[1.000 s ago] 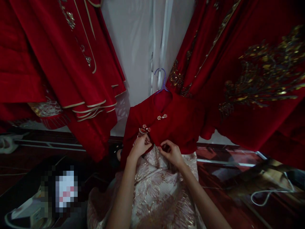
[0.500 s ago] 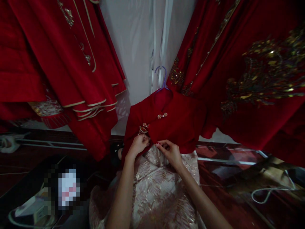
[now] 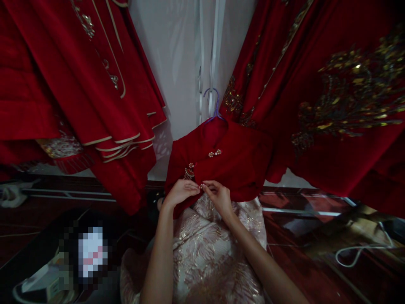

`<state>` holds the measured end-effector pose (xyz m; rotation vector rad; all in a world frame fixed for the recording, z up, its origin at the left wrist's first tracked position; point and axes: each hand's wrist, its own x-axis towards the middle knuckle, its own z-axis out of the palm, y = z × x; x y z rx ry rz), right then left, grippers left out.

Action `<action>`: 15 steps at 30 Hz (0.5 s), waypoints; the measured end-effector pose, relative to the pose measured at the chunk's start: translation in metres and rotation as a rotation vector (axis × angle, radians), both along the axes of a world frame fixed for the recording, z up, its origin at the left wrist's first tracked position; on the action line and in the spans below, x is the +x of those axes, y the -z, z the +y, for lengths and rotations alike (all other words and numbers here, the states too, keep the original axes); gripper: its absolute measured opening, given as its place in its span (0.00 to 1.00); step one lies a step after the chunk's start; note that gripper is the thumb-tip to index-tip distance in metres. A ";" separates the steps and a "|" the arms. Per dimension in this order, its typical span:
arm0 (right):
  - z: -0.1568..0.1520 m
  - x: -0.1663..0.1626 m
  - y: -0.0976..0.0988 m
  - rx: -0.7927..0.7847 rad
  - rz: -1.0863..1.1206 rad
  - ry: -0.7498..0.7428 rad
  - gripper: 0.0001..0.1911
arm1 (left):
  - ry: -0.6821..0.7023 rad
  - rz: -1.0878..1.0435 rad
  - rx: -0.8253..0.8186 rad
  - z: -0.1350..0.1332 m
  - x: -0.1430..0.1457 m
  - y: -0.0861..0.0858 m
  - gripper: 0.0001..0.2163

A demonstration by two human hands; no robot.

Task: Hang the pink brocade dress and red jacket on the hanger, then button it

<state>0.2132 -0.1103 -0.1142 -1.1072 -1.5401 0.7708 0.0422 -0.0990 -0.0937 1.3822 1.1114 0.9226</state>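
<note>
A red jacket [image 3: 240, 156] lies spread over my lap, with a purple hanger [image 3: 216, 110] in its neck. Two flower-shaped clasps are on its front: a beaded one [image 3: 215, 153] near the collar and another [image 3: 190, 169] with a hanging fan-shaped tassel lower left. At the front edge, near the hem, my left hand [image 3: 182, 193] and my right hand [image 3: 220, 197] meet, fingertips pinched on a small, shiny beaded clasp [image 3: 201, 186]. Fingers partly cover it, so whether it is fastened cannot be told. Beneath spreads pale brocade fabric [image 3: 218, 245] with a metallic leaf pattern.
Red garments [image 3: 91, 93] with gold trim hang at left. More red garments [image 3: 332, 169] with sequins and tassels hang at right. A pale wall [image 3: 164, 46] stands behind. White rack bars [image 3: 300, 213] run low, and a white cord [image 3: 348, 257] lies at lower right.
My right hand has shifted left and slightly up, and its fingertips now meet those of my left hand at the jacket's front edge. The small clasp shows between them.
</note>
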 end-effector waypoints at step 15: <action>0.001 -0.003 0.004 0.090 -0.119 0.048 0.11 | -0.114 -0.093 -0.043 0.007 0.006 0.016 0.12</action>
